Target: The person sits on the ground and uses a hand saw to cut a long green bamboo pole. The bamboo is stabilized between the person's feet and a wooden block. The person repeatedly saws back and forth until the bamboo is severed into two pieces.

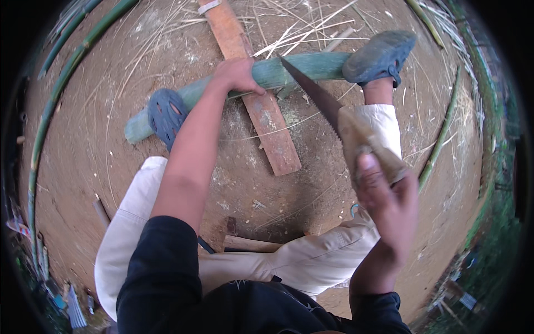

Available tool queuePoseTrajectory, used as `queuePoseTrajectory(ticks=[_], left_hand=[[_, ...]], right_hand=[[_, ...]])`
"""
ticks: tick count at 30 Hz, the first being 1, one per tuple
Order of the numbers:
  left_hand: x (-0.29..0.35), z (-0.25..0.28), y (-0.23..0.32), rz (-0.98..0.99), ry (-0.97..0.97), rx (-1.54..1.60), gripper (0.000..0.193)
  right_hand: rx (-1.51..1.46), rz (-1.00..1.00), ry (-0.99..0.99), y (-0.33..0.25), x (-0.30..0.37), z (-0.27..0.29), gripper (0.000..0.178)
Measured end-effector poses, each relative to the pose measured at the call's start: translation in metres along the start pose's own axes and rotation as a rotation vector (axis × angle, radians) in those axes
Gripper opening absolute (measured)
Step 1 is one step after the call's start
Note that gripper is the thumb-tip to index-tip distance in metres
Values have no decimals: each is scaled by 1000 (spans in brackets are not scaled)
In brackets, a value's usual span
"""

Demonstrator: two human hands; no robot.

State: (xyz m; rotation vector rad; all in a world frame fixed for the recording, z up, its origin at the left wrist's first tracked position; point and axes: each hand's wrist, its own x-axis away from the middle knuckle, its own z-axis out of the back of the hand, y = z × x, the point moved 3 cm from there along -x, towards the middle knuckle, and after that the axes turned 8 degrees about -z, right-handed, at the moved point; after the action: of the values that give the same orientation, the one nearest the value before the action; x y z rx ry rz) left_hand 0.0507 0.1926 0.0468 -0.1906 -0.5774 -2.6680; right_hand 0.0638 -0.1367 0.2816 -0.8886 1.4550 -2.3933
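A thick green bamboo pole (311, 67) lies across a reddish wooden plank (271, 131) on the ground. My left hand (236, 75) is closed over the pole from above, near where it crosses the plank, thumb on the near side. Shut around a handsaw's pale handle is my right hand (386, 195), slightly blurred. The handsaw (317, 92) slants up and left, its dark toothed blade over the pole and its tip near the far edge. Whether the teeth touch the bamboo, I cannot tell. My shoes, the left (168, 115) and the right (381, 55), press on the pole's two ends.
Thin split strips (311, 30) are scattered over the dirt floor (233, 178) beyond the pole. A long green bamboo pole (55, 100) curves along the left, and a thinner one (443, 133) lies at the right. A wooden piece (250, 244) sits between my legs.
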Motion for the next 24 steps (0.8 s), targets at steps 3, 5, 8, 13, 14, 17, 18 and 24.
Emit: queuePoseTrajectory(ticks=[3,5,8,13,14,17,18,24], left_hand=[[2,1,3,-13,0,10,90],[10,0,-16,32,13,-28,91],[-3,-8,4,-43,21,25,91],[-8,-4,10,-104,83,31,87],[-9,-10,18,-141,95,57,86],[24,9,-19,-13,20,4,78],[20,8,-17,-24,24,16,80],[3,-15,18,-93,24,88,87]], right_hand=[[-208,-59,-209,-20,-36,31,37],[-169,-7,-303,-67,-65,16,41],[-319,-156,-591,-157,-129,16,28],[-36,-39,-547,-200,-101,-37,18],[108,153,-437,-179,-90,-28,21],[122,149,-106,-77,-43,-29,24],[134,73,-172,-54,-26,-15,30],[59,-73,-53,165,38,-24,22]])
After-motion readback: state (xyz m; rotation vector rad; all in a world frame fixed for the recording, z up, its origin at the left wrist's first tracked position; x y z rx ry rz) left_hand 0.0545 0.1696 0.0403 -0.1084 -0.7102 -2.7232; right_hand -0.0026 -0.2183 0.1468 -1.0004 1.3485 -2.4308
